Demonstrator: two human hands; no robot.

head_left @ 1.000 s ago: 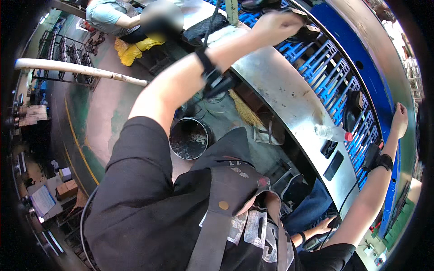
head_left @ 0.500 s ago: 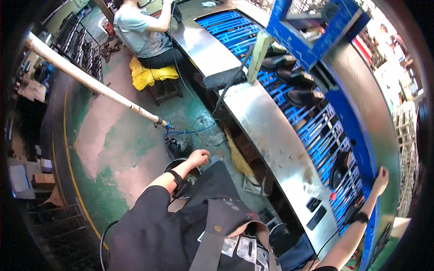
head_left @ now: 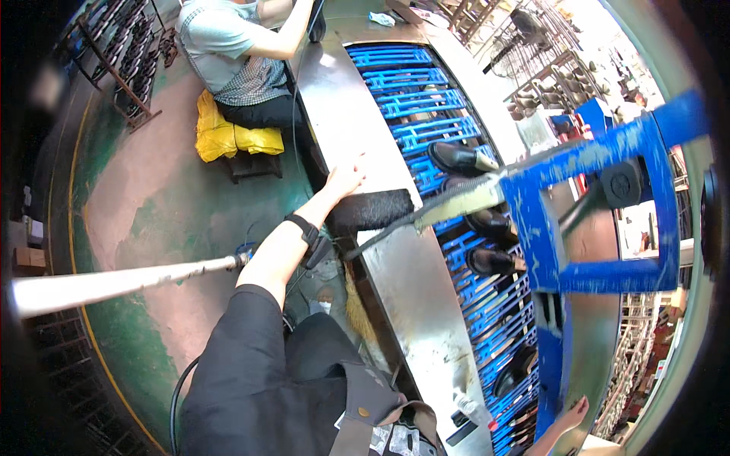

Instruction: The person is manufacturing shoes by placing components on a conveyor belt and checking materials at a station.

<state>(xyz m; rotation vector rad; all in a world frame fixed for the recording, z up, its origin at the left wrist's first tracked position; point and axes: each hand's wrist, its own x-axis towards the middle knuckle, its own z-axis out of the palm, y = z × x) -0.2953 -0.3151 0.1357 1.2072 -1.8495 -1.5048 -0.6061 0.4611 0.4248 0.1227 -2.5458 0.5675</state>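
Observation:
My left hand (head_left: 346, 178) is out over the near steel ledge (head_left: 407, 296), just beyond a black fuzzy roller-shaped pad (head_left: 372, 211). Its fingers look loosely extended with nothing in them; whether it touches the steel I cannot tell. At the lower right, my right hand (head_left: 572, 416) lies by the blue rail (head_left: 549, 380) and the far steel panel, fingers stretched and holding nothing visible. Between the ledges runs a conveyor of blue slats (head_left: 414, 102). Several black shoes, including one shoe (head_left: 460, 158), sit on it beneath a pale arm of the blue metal frame (head_left: 616, 277).
A co-worker (head_left: 239, 61) sits on a stool with a yellow cover (head_left: 236, 137), holding a dark item. A white pole (head_left: 129, 285) juts in from the left. A clear bottle (head_left: 473, 410) lies on the near ledge. Shoe racks (head_left: 137, 68) stand at the far left.
My left hand has gone from near my lap forward to the ledge by the black pad. My right hand remains by the blue rail. The view has shifted, bringing the blue frame nearer.

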